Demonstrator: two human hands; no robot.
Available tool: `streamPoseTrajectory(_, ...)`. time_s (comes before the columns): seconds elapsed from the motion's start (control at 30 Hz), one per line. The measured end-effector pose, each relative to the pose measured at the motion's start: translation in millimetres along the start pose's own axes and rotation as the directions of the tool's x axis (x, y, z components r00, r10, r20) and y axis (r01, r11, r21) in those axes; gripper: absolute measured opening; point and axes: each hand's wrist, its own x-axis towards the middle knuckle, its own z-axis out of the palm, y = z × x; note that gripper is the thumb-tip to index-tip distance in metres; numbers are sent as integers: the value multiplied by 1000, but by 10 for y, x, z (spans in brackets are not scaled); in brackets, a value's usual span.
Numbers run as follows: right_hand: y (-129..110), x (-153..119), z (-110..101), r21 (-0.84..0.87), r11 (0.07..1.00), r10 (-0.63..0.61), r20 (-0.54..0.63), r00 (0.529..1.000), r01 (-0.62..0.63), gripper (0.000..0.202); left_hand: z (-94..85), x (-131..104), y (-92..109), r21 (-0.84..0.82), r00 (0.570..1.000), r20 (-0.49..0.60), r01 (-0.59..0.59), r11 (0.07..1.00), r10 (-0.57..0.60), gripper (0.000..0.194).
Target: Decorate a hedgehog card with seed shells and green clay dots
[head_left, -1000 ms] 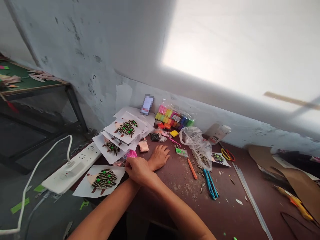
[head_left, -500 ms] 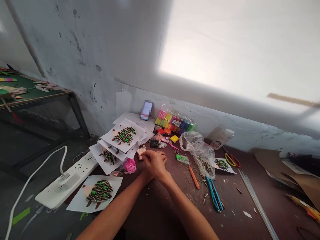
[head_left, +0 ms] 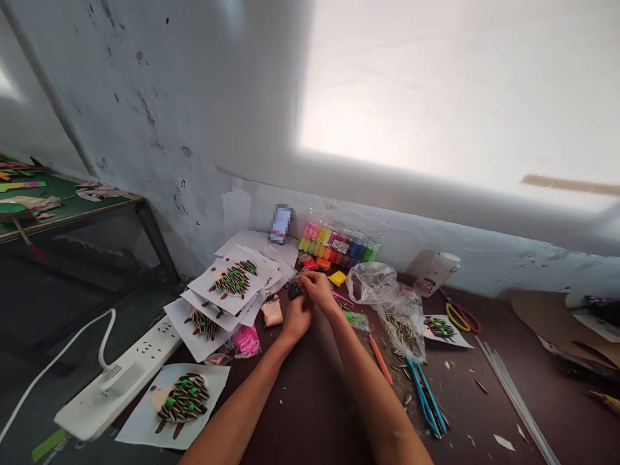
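Note:
My left hand [head_left: 297,318] is closed around a small black clay packet [head_left: 294,290] near the middle of the brown table. Beside it, my right hand [head_left: 318,290] has its fingers pinched together at the packet's edge; what lies between them is too small to make out. A peach clay packet [head_left: 272,311] lies left of my left hand, with a pink packet [head_left: 247,340] farther left. Stacked papers [head_left: 235,281] carry seed-covered hedgehog figures with green dots. Another hedgehog sheet [head_left: 179,403] lies at the front left. Yellow clay [head_left: 338,278] sits behind my right hand.
A power strip [head_left: 119,381] runs along the left edge. Behind are a phone [head_left: 280,223] and coloured clay sticks [head_left: 336,245]. On the right are a seed bag [head_left: 404,323], orange tool [head_left: 380,359], blue cutter [head_left: 426,398], scissors [head_left: 462,318], white bottle [head_left: 437,272] and clear sticks [head_left: 516,397].
Both hands have moved from beside the peach packet to the black one, which my left hand now holds. The peach packet is uncovered. The camera view has shifted slightly.

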Motion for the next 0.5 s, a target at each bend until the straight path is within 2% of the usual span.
streamPoseTrajectory(0.17, -122, 307, 15, -134, 990, 48, -11, 999, -49, 25, -2, 200, 100, -185, 981, -151, 90, 979, -119, 23)
streamPoseTrajectory(0.27, -152, 490, 26, -195, 979, 54, -28, 998, -58, 30, 45, 310, 88, -271, 961, -231, 87, 959, -153, 25)
streamPoseTrajectory(0.4, -130, 722, 40, -317, 946, 59, -25, 998, -64, 31, 141, 403, 29, -303, 933, -303, 97, 948, -192, 34)
streamPoseTrajectory(0.5, -107, 869, 62, -440, 896, 71, -5, 997, -65, 27, 193, 450, -19, -306, 923, -318, 115, 945, -216, 38)
